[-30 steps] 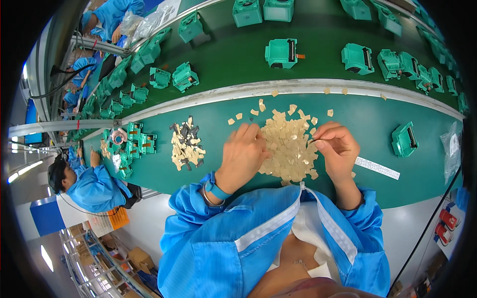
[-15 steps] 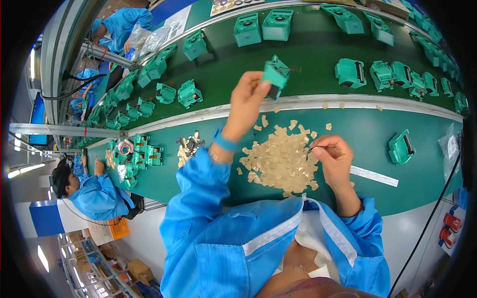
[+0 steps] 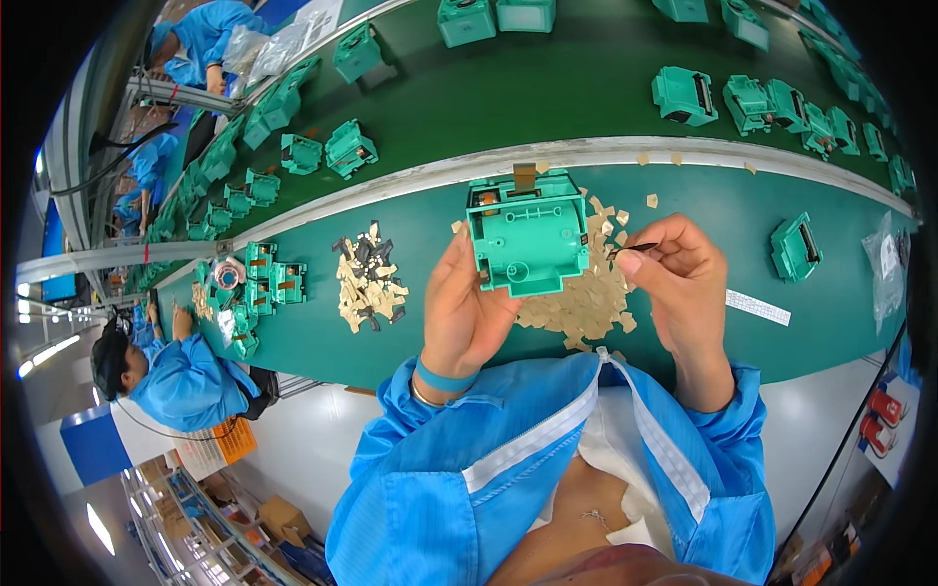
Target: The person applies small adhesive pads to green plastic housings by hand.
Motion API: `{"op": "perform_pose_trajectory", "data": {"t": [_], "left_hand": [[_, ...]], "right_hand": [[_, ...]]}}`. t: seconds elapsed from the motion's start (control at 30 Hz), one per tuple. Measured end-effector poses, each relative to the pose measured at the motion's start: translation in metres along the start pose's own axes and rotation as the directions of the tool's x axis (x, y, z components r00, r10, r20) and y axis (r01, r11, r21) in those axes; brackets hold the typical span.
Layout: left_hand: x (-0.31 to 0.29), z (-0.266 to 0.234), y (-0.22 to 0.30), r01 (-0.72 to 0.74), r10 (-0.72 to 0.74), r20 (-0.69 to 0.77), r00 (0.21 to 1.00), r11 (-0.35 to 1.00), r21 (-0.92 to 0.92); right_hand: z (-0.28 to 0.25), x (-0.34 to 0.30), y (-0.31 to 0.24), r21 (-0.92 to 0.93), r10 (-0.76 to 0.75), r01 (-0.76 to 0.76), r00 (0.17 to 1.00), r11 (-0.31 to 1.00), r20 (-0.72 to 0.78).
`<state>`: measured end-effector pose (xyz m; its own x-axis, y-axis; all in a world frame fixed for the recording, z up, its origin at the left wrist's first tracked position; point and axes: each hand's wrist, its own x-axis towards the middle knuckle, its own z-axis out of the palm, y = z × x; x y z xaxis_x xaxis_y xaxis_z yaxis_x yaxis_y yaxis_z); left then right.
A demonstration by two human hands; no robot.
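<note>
My left hand (image 3: 457,311) grips a green plastic housing (image 3: 532,244) from its left side and underneath, holding it above the bench with its hollow side facing me. A brown flat tab (image 3: 525,177) sticks up from the housing's far edge, and a copper-coloured part shows in its far left corner. Just right of the housing, my right hand (image 3: 681,273) pinches a thin dark pointed piece (image 3: 637,248); its exact kind is too small to tell. Beneath both hands lies a pile of small beige pieces (image 3: 586,311), partly hidden by the housing.
Left of the pile lie mixed beige and black bits (image 3: 369,283), then several stacked green housings (image 3: 262,283). A single housing (image 3: 796,247), a paper strip (image 3: 758,307) and a plastic bag (image 3: 884,269) lie right. Beyond a metal rail (image 3: 645,151), more housings stand on the green belt. A co-worker (image 3: 191,376) sits left.
My left hand has brought the housing from over the belt back toward me, in front of my right hand, and turned its hollow side up. My right hand has shifted slightly right and up.
</note>
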<state>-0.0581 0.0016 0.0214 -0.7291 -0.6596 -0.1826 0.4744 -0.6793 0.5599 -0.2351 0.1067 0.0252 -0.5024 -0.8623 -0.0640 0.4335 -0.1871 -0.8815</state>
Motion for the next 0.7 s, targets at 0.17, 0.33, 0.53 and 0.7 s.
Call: {"op": "perform_pose_trajectory", "data": {"t": [0.17,0.33,0.53,0.7], "left_hand": [[-0.006,0.015,0.001,-0.100,0.103,-0.038,0.994,0.993,0.067],[-0.008,0.015,0.001,-0.099,0.103,-0.033,0.994,0.990,0.104],[-0.008,0.012,0.002,-0.099,0.097,0.020,0.995,0.989,0.108],[-0.008,0.012,0.000,-0.095,0.094,0.013,0.996,0.986,0.134]], "right_hand": [[0.009,-0.004,-0.007,-0.049,0.028,-0.026,0.999,0.998,0.042],[0.009,-0.004,-0.007,-0.112,0.076,-0.070,0.996,0.991,0.045],[0.009,-0.002,-0.011,-0.188,0.131,-0.118,0.990,0.975,0.056],[0.006,-0.001,-0.011,-0.223,0.163,-0.145,0.984,0.964,0.066]]}}
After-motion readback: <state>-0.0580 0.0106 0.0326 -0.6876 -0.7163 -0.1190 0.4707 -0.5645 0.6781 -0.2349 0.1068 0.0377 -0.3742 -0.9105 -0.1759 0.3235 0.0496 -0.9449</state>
